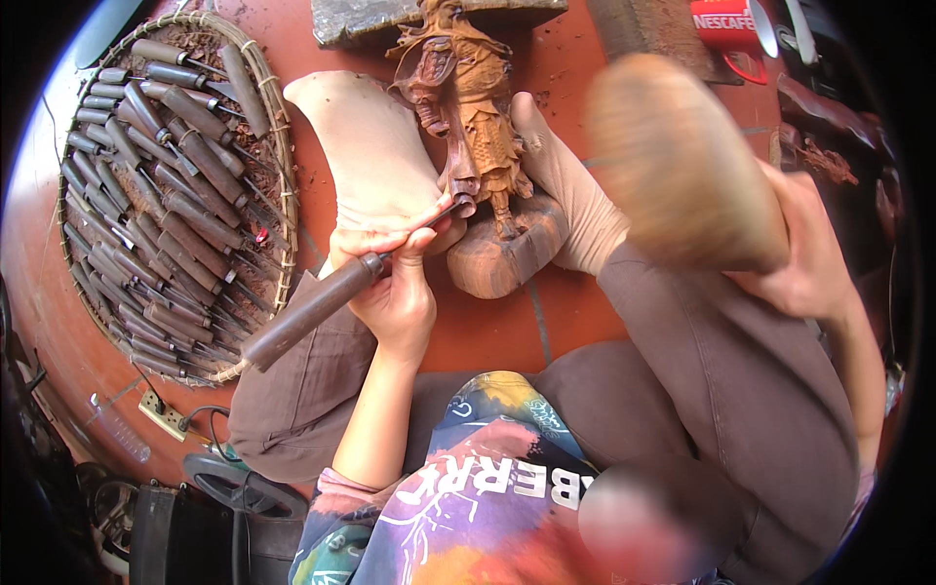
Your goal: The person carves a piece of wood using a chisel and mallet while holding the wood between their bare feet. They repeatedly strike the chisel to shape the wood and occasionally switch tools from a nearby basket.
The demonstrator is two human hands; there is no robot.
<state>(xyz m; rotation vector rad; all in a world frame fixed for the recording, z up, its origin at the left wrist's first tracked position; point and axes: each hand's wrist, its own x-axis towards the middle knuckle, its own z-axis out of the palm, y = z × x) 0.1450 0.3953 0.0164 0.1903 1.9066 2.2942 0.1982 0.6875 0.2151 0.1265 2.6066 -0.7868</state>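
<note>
A carved wooden figure (483,97) on a rounded base (512,252) lies between my two bare feet, its upper end against a wooden block (356,24). My left hand (402,297) grips a wood-carving chisel (312,312) by the lower handle and shank. The chisel's tip meets the curled lower edge of the figure's robe, on its left side. In my right hand (804,253) is a thick wooden mallet (682,161), raised above my right leg and smeared by motion. Its handle is hidden by the mallet head and my fingers.
At the left, a woven basket (285,146) holds many wooden-handled chisels among wood shavings. A red mug (729,34) stands at the far right. Lower left are a power strip (164,414), a clear bottle (119,429) and a black machine (175,536). Wood chips dot the red tiles.
</note>
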